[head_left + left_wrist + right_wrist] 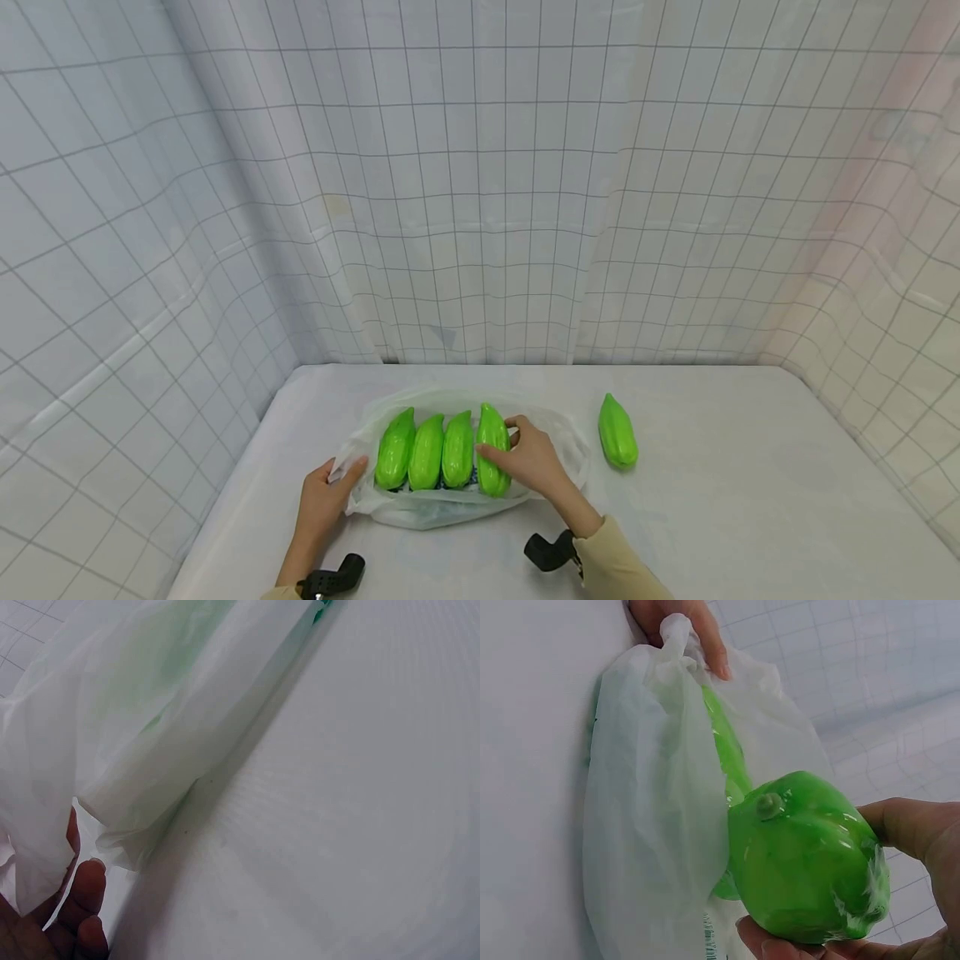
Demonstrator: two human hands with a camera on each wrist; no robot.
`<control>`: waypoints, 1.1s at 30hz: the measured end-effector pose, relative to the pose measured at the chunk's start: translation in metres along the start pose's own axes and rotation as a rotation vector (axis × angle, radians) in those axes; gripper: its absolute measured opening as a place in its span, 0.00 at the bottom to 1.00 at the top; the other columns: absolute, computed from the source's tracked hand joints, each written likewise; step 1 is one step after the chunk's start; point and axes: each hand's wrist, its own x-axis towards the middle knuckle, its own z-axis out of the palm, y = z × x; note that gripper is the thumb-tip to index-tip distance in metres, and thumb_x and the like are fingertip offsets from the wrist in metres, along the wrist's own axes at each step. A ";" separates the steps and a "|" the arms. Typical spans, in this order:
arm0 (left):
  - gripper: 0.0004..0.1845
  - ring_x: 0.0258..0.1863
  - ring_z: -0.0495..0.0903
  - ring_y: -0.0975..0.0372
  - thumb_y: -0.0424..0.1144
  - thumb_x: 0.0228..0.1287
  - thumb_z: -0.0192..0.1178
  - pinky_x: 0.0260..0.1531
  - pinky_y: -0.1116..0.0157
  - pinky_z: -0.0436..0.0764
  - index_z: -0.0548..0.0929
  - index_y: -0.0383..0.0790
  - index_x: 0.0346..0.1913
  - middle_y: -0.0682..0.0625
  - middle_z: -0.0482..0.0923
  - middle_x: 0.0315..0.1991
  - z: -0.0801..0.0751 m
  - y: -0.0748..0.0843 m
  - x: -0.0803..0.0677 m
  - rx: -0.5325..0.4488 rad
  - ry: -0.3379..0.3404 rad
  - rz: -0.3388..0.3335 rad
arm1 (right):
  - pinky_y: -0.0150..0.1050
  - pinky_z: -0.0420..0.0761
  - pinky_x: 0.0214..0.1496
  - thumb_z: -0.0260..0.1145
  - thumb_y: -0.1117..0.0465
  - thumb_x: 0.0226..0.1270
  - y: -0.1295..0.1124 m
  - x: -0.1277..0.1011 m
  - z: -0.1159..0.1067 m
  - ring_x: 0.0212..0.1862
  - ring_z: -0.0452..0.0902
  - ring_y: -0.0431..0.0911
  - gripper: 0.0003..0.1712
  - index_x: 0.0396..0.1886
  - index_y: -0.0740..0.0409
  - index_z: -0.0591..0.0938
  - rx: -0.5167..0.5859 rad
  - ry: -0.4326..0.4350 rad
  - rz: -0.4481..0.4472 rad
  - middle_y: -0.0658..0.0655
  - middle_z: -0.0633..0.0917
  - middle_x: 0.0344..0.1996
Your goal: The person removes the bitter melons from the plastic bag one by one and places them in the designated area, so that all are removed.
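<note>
Three sides: white gridded curtain [487, 167] at back, left and right. White bench [750, 492] in front of it. Translucent white bag [423, 515] lies on the bench, mouth open; near wall partly blocks the view of its contents, and its film screens much of the left wrist view. Left hand [322, 502]: thumb and fingers pinch the bag's left rim. Right hand [538, 460]: fingers grip the held gourd [492, 454], green, rightmost of four, at the bag's mouth. Three gourds [426, 452] side by side inside. Loose gourd [618, 433] on the bench, right of the bag, well apart from the left hand. Black wrist device [550, 552] near the right forearm.
</note>
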 end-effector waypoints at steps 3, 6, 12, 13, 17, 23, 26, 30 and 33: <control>0.30 0.32 0.74 0.67 0.56 0.59 0.59 0.33 0.70 0.74 0.79 0.31 0.50 0.41 0.81 0.42 0.000 0.000 0.000 0.004 0.003 0.000 | 0.36 0.73 0.25 0.66 0.41 0.54 -0.002 -0.001 -0.003 0.27 0.73 0.42 0.40 0.56 0.66 0.70 0.001 0.003 0.001 0.58 0.80 0.33; 0.30 0.32 0.74 0.67 0.56 0.59 0.59 0.33 0.70 0.74 0.79 0.31 0.50 0.42 0.81 0.42 0.000 0.001 0.000 0.001 0.002 -0.002 | 0.36 0.73 0.26 0.66 0.41 0.54 -0.003 -0.002 -0.005 0.28 0.73 0.43 0.40 0.56 0.66 0.70 0.004 0.007 0.002 0.59 0.80 0.34; 0.31 0.32 0.74 0.67 0.57 0.59 0.59 0.33 0.70 0.74 0.78 0.31 0.51 0.42 0.81 0.42 0.000 0.000 0.001 -0.005 0.001 -0.009 | 0.36 0.73 0.27 0.67 0.40 0.53 -0.006 -0.004 -0.010 0.30 0.74 0.44 0.41 0.57 0.64 0.70 0.016 0.033 0.012 0.60 0.80 0.36; 0.31 0.32 0.75 0.66 0.57 0.59 0.59 0.33 0.70 0.74 0.78 0.31 0.51 0.41 0.81 0.42 0.000 0.000 0.001 -0.007 0.001 -0.008 | 0.36 0.73 0.27 0.67 0.40 0.53 -0.006 -0.004 -0.011 0.30 0.74 0.44 0.41 0.57 0.64 0.70 0.014 0.035 0.012 0.60 0.80 0.37; 0.30 0.32 0.75 0.66 0.56 0.59 0.59 0.33 0.70 0.74 0.78 0.31 0.51 0.41 0.81 0.42 0.001 -0.001 0.001 -0.007 0.002 -0.004 | 0.36 0.73 0.28 0.67 0.38 0.52 -0.007 -0.005 -0.014 0.31 0.74 0.44 0.42 0.58 0.63 0.70 0.010 0.049 0.028 0.60 0.80 0.38; 0.30 0.31 0.74 0.66 0.56 0.59 0.59 0.32 0.70 0.74 0.79 0.30 0.50 0.42 0.82 0.39 0.001 -0.001 0.001 -0.003 0.004 -0.001 | 0.36 0.74 0.28 0.68 0.38 0.51 -0.009 -0.007 -0.020 0.33 0.75 0.45 0.42 0.57 0.62 0.70 0.017 0.066 0.031 0.60 0.80 0.39; 0.29 0.31 0.74 0.66 0.56 0.59 0.59 0.32 0.70 0.74 0.79 0.31 0.49 0.42 0.82 0.40 0.002 -0.001 0.001 0.000 0.011 0.003 | 0.36 0.74 0.28 0.68 0.39 0.51 -0.010 -0.008 -0.023 0.33 0.75 0.45 0.42 0.57 0.62 0.71 0.021 0.079 0.032 0.60 0.80 0.38; 0.28 0.32 0.75 0.66 0.55 0.59 0.60 0.33 0.70 0.74 0.80 0.31 0.49 0.41 0.82 0.41 0.002 -0.002 0.001 -0.009 0.017 0.004 | 0.35 0.75 0.27 0.69 0.40 0.51 -0.010 -0.008 -0.027 0.32 0.76 0.44 0.40 0.56 0.62 0.71 0.025 0.099 0.034 0.60 0.80 0.38; 0.28 0.31 0.75 0.66 0.55 0.59 0.60 0.33 0.70 0.74 0.80 0.32 0.49 0.41 0.82 0.40 0.002 -0.001 0.001 -0.014 0.016 0.002 | 0.36 0.75 0.27 0.69 0.40 0.51 -0.009 -0.009 -0.030 0.32 0.76 0.45 0.40 0.56 0.62 0.72 0.027 0.115 0.037 0.60 0.80 0.38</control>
